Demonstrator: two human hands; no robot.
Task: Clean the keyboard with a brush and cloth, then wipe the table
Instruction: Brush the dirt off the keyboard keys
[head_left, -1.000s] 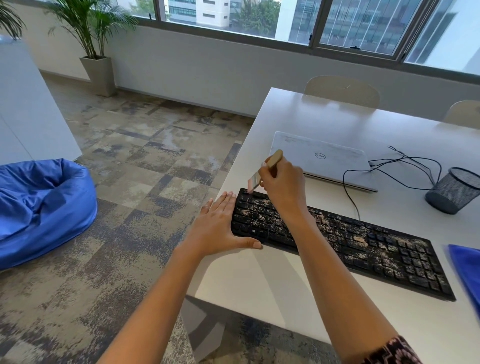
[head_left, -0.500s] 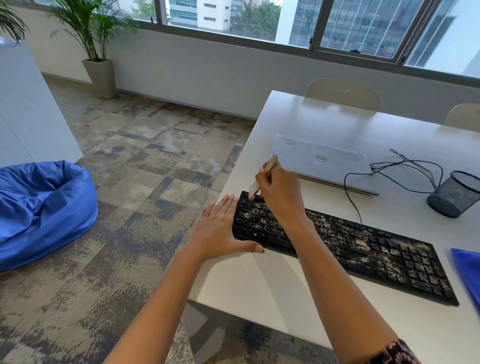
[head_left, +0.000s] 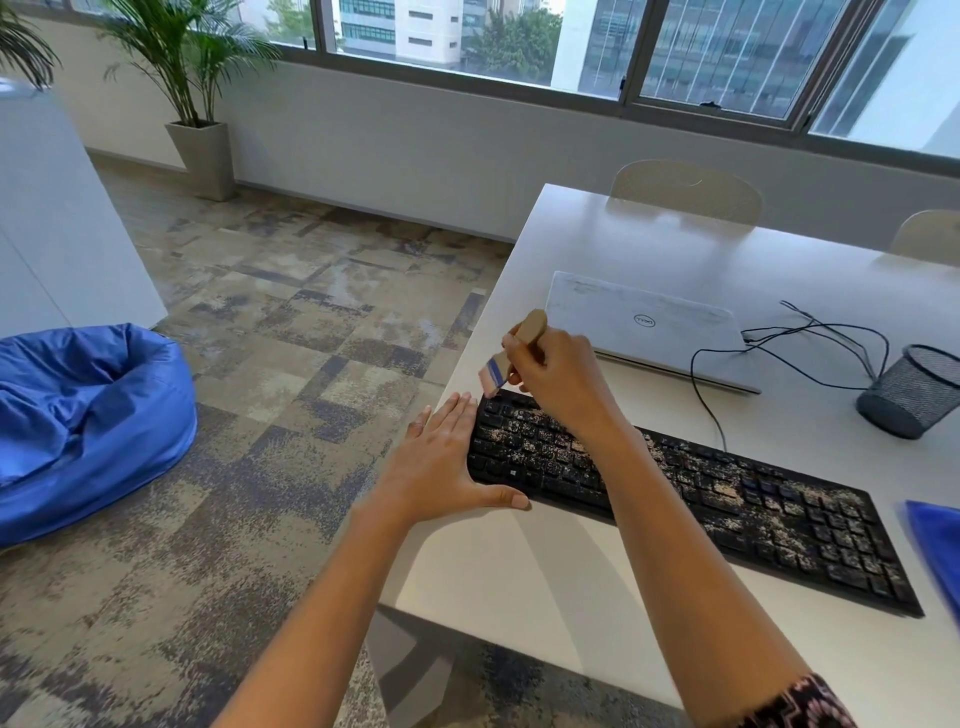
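The one readable mark is the round Dell logo, seen upside down on the closed lid of the laptop, beyond and to the right of the fingers of the right hand. The key legends on the keyboard below those fingers cannot be read.

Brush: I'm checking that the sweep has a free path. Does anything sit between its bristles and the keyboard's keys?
Nothing visible does. The right hand holds the brush just above the far left corner of the keyboard. The left hand lies flat against its left end, beside the keys, not over them.
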